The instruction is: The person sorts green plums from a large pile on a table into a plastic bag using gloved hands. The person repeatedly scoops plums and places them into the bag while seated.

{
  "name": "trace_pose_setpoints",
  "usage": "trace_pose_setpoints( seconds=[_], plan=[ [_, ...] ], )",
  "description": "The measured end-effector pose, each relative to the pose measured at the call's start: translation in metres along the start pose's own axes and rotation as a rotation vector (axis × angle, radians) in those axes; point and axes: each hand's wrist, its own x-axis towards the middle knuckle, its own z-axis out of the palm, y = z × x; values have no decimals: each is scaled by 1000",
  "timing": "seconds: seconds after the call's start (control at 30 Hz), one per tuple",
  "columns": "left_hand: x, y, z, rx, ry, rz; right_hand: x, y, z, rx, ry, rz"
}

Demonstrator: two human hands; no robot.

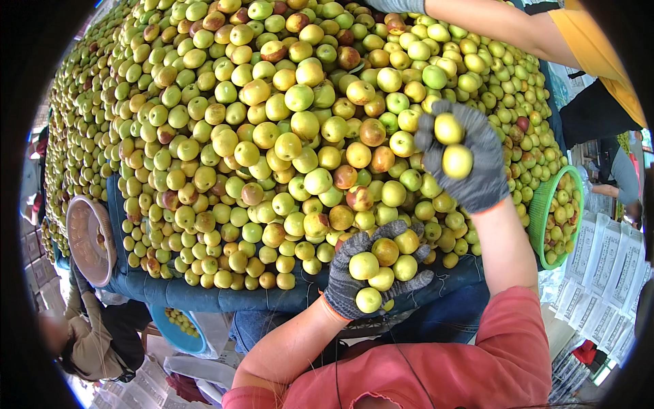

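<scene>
A large heap of yellow-green jujubes [265, 135], many with reddish-brown patches, spreads over a padded blue table in front of me. My left hand [343, 280], in a grey knit glove with an orange cuff, is palm up at the heap's near edge and cradles several jujubes [381, 279]. Up and to the right, over the heap, my right hand [480, 161] wears a matching glove. Two yellow jujubes [457, 161] rest against its palm, its fingers curled beside them.
The blue padded edge [214, 300] borders the heap. A green basket [537, 220] of browner jujubes stands right, a brownish basket [82, 240] left, and a blue basin [168, 335] with jujubes below. A co-worker's gloved hand [396, 5] reaches in at top right. Other people stand around; wrapped cartons [603, 276] are stacked right.
</scene>
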Motion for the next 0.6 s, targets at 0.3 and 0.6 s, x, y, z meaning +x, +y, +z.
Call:
trace_pose_setpoints(
  seconds=[0.3, 0.6],
  plan=[
    [4, 0, -1, -585, -178, -218, 80, -19, 23, -1767, -250, -891],
    [3, -4, -3, -639, -281, -244, 40, -31, 25, -1488, -56, -592]
  ],
)
